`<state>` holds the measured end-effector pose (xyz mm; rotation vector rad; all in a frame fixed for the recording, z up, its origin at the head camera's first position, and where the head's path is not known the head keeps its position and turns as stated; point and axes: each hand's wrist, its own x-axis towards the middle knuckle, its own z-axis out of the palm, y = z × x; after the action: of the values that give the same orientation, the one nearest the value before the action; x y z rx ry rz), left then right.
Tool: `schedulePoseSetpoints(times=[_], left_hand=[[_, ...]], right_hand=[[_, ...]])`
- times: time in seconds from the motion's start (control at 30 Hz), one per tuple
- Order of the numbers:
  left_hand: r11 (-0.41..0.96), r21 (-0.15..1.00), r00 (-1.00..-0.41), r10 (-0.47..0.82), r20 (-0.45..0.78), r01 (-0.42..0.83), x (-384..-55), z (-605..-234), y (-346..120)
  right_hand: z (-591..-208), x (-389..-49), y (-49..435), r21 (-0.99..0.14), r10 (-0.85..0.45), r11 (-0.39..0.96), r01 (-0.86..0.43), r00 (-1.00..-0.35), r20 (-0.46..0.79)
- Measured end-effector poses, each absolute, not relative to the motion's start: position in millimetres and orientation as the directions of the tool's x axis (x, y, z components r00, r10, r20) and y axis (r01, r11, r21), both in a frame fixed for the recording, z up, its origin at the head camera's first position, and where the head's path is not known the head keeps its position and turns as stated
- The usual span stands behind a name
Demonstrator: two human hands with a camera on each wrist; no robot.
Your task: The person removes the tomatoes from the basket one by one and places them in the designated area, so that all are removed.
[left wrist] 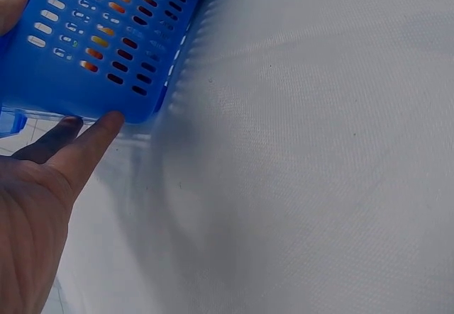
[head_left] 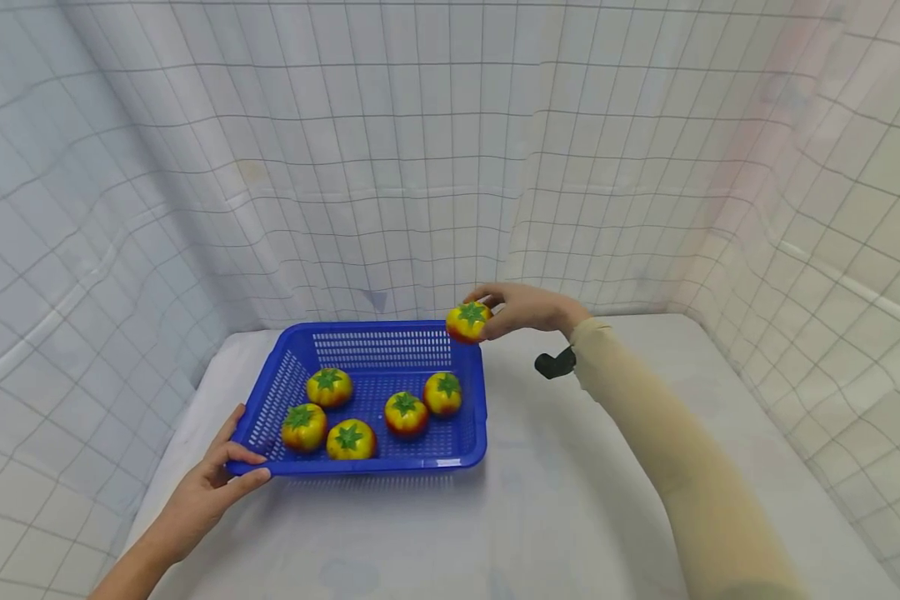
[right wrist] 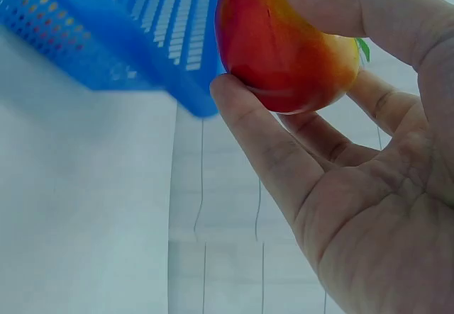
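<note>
Three sides are enclosed by white sheeting (head_left: 390,192) printed with dark grid lines | creases seen throughout | pinkish tinge shown at right | pale tabletop (head_left: 555,508) softly shadowed

In the head view, the bottom edge cuts off the pale sleeve (head_left: 682,458) and the left forearm (head_left: 131,571); the held fruit (head_left: 465,322) hides the far right corner of the blue basket (head_left: 367,467), and a dark object (head_left: 551,365) by the sleeve is too small to identify. In the left wrist view, the left hand (head_left: 198,500) and basket run past the edges, the other fruits (head_left: 407,414) mere patches behind slots. In the right wrist view, the basket's rim blurs, and the right hand (head_left: 528,308) and held fruit are cropped
</note>
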<state>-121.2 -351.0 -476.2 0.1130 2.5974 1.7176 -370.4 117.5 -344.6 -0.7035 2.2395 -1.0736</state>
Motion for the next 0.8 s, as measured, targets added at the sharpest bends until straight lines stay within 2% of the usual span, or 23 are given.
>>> schedulePoseSetpoints(times=[0.37, 0.8], left_hand=[[0.397, 0.917, -0.997, 0.075, 0.022, 0.050, -122, -476, -352], [0.412, 0.911, -0.998, 0.064, -0.001, 0.026, -123, -474, -351]], right_hand=[[-369, -368, 194, -0.779, -0.537, 0.608, -0.155, -0.803, -0.259], [-422, -352, 250, -0.769, -0.455, 0.637, -0.054, -0.832, -0.319]])
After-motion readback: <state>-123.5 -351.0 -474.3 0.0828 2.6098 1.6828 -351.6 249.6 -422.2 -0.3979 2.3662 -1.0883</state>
